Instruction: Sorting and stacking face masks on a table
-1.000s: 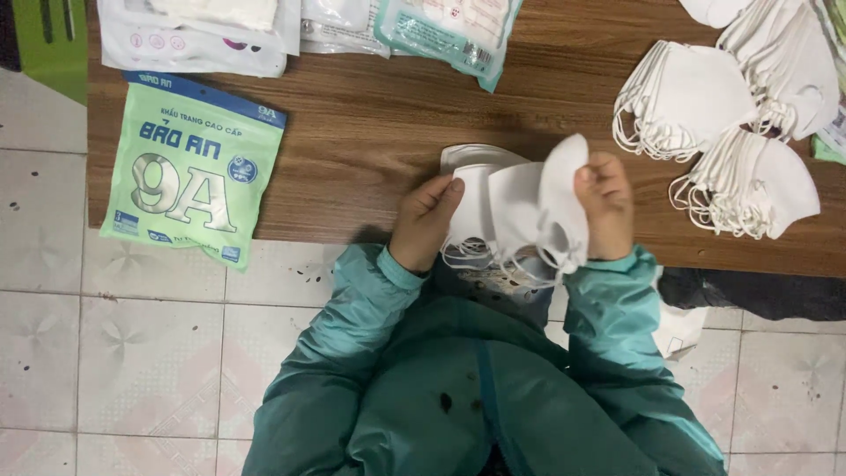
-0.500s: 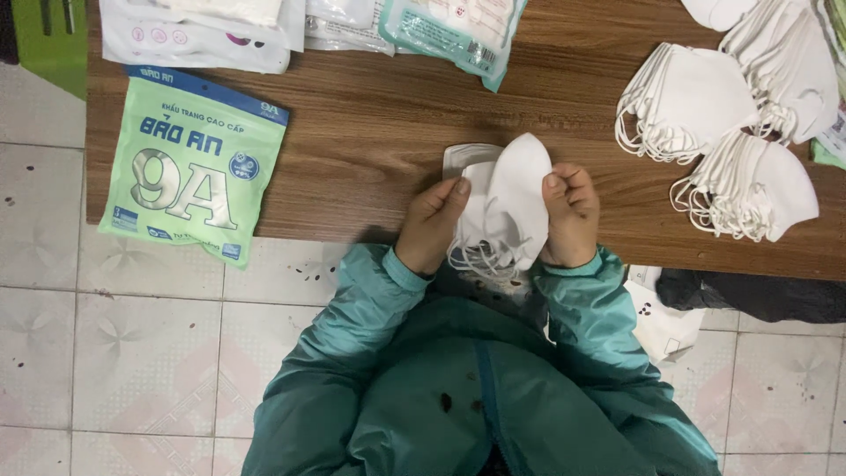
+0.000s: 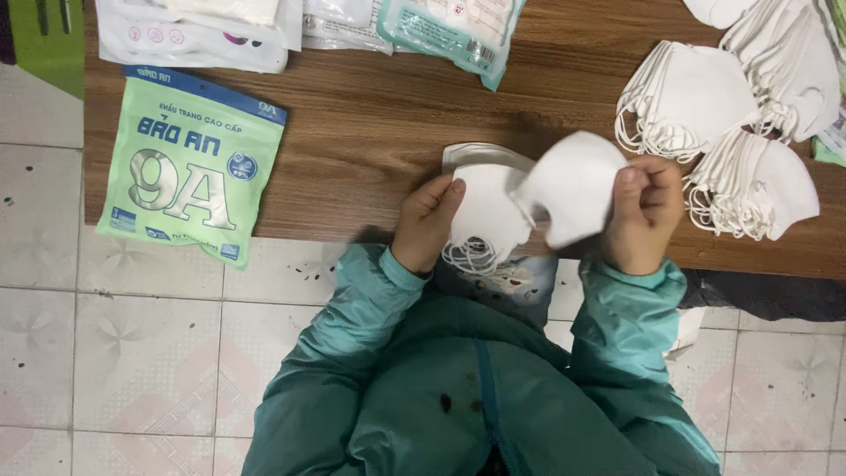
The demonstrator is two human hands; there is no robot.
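Masks are what I have in both hands: my right hand (image 3: 645, 211) pinches a single white mask (image 3: 573, 187) by its edge, fingers closed on it, lifted just above the wooden surface (image 3: 370, 132). My left hand (image 3: 426, 220) is curled around a small stack of white masks (image 3: 485, 211), their ear loops dangling below at the surface's near edge. The single mask overlaps the stack's right side. Further right lie two larger piles of white masks (image 3: 705, 101), fanned out and touching each other. To my left a flat green pouch (image 3: 189, 163) hangs partly over the edge; I cannot tell what it holds. Along the far edge are a white packet (image 3: 189, 35) and a teal packet (image 3: 454, 31).
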